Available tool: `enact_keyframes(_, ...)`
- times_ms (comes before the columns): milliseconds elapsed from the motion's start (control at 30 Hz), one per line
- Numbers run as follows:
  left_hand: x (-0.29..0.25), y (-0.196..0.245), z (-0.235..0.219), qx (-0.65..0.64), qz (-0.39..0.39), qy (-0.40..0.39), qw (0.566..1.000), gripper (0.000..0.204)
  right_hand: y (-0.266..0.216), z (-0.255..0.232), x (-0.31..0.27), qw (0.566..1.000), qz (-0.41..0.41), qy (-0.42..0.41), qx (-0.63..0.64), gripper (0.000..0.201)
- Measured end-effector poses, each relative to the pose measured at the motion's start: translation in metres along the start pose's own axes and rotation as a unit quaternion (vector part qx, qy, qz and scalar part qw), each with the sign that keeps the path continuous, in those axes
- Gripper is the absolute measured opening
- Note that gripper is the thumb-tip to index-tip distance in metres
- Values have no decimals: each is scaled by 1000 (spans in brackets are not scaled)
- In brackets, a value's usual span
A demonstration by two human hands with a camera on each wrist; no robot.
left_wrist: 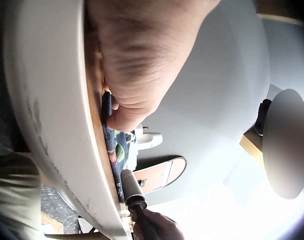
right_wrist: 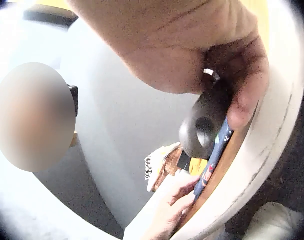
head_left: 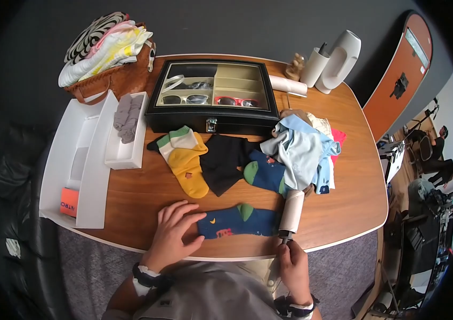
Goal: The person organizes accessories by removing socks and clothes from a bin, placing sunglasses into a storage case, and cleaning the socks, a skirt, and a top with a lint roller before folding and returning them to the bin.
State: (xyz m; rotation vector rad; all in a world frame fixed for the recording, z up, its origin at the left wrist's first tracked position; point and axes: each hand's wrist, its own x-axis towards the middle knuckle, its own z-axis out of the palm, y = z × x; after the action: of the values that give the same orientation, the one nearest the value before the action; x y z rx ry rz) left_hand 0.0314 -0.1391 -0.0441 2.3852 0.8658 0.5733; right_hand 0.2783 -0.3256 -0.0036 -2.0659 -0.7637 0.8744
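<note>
A dark blue sock (head_left: pixel 235 221) with a green heel and a small red pattern lies flat near the table's front edge. Spread out at its left end is the left hand (head_left: pixel 176 229), palm down, fingertips right at the fabric. In the left wrist view its thumb (left_wrist: pixel 126 120) comes down at the sock's edge. The right hand (head_left: pixel 294 269) grips the black handle of a lint roller (head_left: pixel 292 212). The roller's pale cylinder lies across the sock's right end. Farther back lie a yellow sock (head_left: pixel 187 169), a black cloth (head_left: pixel 226 162) and another blue sock (head_left: pixel 265 172).
Behind the socks stands a black glasses case (head_left: pixel 184 118) with a clear lid. White boxes (head_left: pixel 92 186) are on the left, one holding rolled grey socks (head_left: pixel 128 118). Light blue clothing (head_left: pixel 304 146) is heaped at right. A brown bag (head_left: pixel 136 66) of cloths sits at back left.
</note>
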Motion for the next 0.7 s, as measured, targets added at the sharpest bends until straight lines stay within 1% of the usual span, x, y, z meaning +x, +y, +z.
enact_keyframes(33,0,0,0,-2,-3,-1,1000,56,-3,2,-1,1000,3,5,18,24)
enact_keyframes(133,-1,1,1,-15,-20,11,1000,74,-4,15,-1,995,-95,-36,14,19)
enact_keyframes(167,-1,0,2,-25,-15,19,999,79,-5,18,-1,991,-91,-94,-5,18)
enact_keyframes(233,-3,-5,4,-45,-5,34,998,89,-14,33,-1,975,-167,-149,-4,18)
enact_keyframes(333,-5,-3,5,-49,-14,47,998,102,-22,51,7,937,-241,-252,17,19)
enact_keyframes(433,-5,-5,2,-44,-18,20,999,104,-23,54,12,927,-141,-346,-24,20)
enact_keyframes(467,-5,-7,4,-49,-18,22,998,102,-22,55,13,931,-147,-335,-11,20)
enact_keyframes(533,-2,-2,1,-52,-25,19,998,88,-18,55,11,938,-156,-308,17,20)
enact_keyframes(567,0,-1,0,-55,-27,16,998,82,-15,54,10,945,-149,-291,9,20)
enact_keyframes(667,-1,-3,1,14,15,-11,1000,54,-13,44,5,964,-121,-237,-15,21)
enact_keyframes(700,-2,-2,2,12,11,-7,1000,48,-15,38,3,970,-107,-217,-25,21)
